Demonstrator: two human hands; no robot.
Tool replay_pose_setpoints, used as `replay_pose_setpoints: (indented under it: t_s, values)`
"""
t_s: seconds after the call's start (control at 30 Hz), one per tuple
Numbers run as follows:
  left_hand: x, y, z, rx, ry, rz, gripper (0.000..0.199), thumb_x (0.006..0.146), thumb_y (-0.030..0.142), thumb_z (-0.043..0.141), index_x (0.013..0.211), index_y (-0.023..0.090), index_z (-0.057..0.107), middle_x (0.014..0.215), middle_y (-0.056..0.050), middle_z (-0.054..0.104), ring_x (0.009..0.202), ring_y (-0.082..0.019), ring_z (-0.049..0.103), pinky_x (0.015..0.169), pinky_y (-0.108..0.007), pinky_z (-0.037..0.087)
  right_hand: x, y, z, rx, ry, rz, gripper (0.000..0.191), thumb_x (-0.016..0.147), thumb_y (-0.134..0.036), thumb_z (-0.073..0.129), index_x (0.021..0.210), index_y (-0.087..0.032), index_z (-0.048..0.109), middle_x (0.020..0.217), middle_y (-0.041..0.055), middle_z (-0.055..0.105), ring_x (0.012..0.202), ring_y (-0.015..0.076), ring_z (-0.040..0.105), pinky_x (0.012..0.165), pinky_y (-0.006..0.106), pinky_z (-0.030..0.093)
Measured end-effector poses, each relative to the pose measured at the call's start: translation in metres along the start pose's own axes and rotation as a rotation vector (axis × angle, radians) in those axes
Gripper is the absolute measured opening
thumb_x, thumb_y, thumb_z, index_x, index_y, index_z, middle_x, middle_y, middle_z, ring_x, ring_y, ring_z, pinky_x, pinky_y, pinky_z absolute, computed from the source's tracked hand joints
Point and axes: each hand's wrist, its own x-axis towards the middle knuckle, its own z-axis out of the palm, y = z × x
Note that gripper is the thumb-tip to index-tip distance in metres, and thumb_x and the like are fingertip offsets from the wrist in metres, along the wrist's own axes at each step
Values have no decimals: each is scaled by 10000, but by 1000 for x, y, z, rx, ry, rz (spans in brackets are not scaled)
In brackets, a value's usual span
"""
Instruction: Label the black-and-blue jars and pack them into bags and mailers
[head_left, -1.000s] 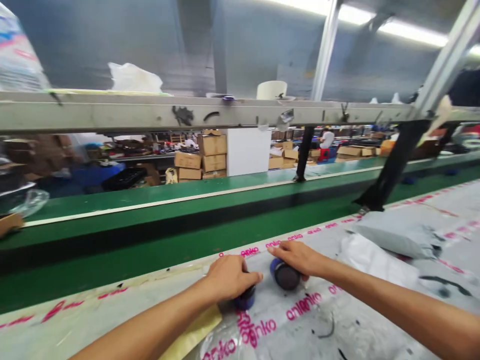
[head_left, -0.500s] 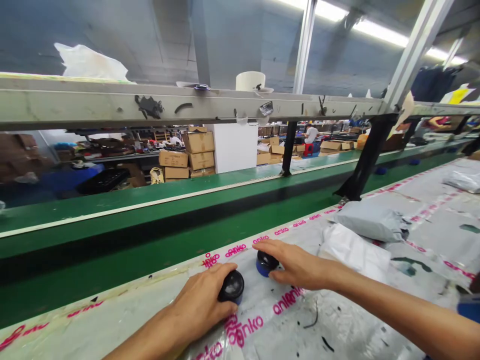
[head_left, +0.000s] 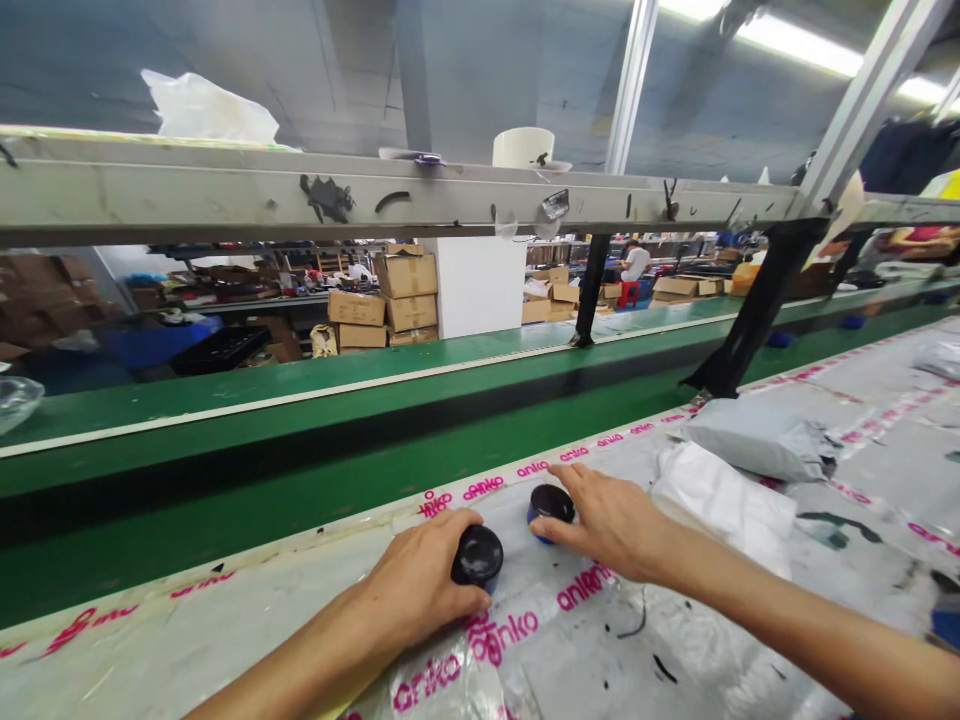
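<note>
My left hand [head_left: 424, 575] is curled around a small round piece with a glossy black top [head_left: 478, 557] and a blue lower part, standing on the plastic-covered table [head_left: 540, 650]. Its thumb lies along the near side. Just to the right and farther back is a matching black-topped blue piece [head_left: 552, 506]. My right hand [head_left: 611, 520] has its thumb against the near side of that piece and its fingers at the far right side. The two pieces stand apart, both upright. What kind of article they are cannot be made out.
A green conveyor belt [head_left: 337, 455] runs beyond the table edge, below a grey metal rail [head_left: 450, 195]. A black-wrapped post [head_left: 757, 310] stands at the right. White and grey plastic bags [head_left: 724, 500] lie right of my hands. Cartons [head_left: 409, 290] are stacked in the background.
The camera view has shifted slightly. My right thumb has come across onto the near side of its round piece. My left hand keeps its hold on the other.
</note>
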Motion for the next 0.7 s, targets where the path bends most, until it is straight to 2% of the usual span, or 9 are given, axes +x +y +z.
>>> replay_pose_setpoints:
  t_s: [0.07, 0.13, 0.2, 0.27, 0.33, 0.4, 0.47, 0.53, 0.7]
  values:
    - [1, -1, 1, 3, 5, 10, 630, 667, 353, 795, 1269, 281, 623, 1219, -59, 705, 1062, -321, 666, 916, -417, 503, -2, -6, 8, -67, 31, 41, 544, 879, -484, 647, 1262, -100, 595, 1134, 213, 683, 1023, 410, 689, 832, 536, 553]
    - [1, -2, 2, -12, -4, 17, 628, 669, 348, 793, 1269, 287, 620, 1218, -52, 704, 1066, -313, 663, 916, -411, 503, -2, -5, 11, -59, 21, 1, 484, 857, -365, 672, 1266, -117, 596, 1120, 188, 679, 1010, 390, 690, 815, 506, 560]
    - [1, -3, 3, -23, -10, 18, 655, 665, 349, 794, 1289, 285, 607, 1231, -52, 697, 1084, -312, 656, 921, -405, 500, 0, 3, 9, 14, -9, -88, 530, 822, -200, 640, 1342, -139, 559, 1226, 182, 651, 1110, 371, 657, 895, 502, 545]
    - [1, -4, 5, -12, -1, 5, 669, 652, 352, 799, 1288, 278, 606, 1232, -55, 695, 1095, -316, 652, 921, -402, 495, 3, 14, 5, 131, -73, -228, 665, 742, -48, 571, 1394, -172, 529, 1365, 158, 597, 1250, 328, 587, 1025, 483, 491]
    - [1, -5, 7, 6, 27, -15, 640, 644, 339, 795, 1256, 277, 618, 1217, -48, 701, 1088, -317, 653, 914, -400, 490, 6, 22, 1, 251, -123, -338, 756, 678, 21, 514, 1401, -200, 529, 1439, 124, 557, 1335, 275, 524, 1114, 447, 427]
    - [1, -4, 9, 18, 50, -31, 593, 646, 312, 773, 1219, 285, 625, 1195, -35, 710, 1067, -313, 661, 887, -392, 489, 7, 25, 1, 331, -143, -355, 736, 700, -11, 558, 1409, -208, 525, 1452, 114, 548, 1344, 262, 515, 1133, 429, 408]
    - [3, -3, 9, 24, 70, -33, 558, 656, 274, 733, 1202, 296, 622, 1189, -26, 713, 1061, -306, 665, 879, -383, 479, 6, 21, 2, 338, -116, -263, 700, 740, -156, 697, 1416, -183, 518, 1428, 147, 559, 1295, 304, 552, 1091, 447, 446]
    - [8, -5, 9, 34, 83, -44, 536, 663, 245, 696, 1190, 301, 618, 1185, -22, 716, 1062, -301, 666, 878, -375, 467, 6, 15, 2, 294, -57, -140, 746, 731, -333, 791, 1406, -155, 528, 1360, 180, 597, 1193, 344, 611, 1005, 461, 502]
    - [27, -6, 15, 88, 30, -124, 508, 660, 256, 691, 1163, 271, 624, 1086, -35, 735, 983, -315, 685, 797, -356, 469, 11, 5, -2, 210, -37, -162, 666, 724, -395, 791, 1342, -228, 604, 1227, 102, 684, 1103, 304, 657, 929, 362, 533]
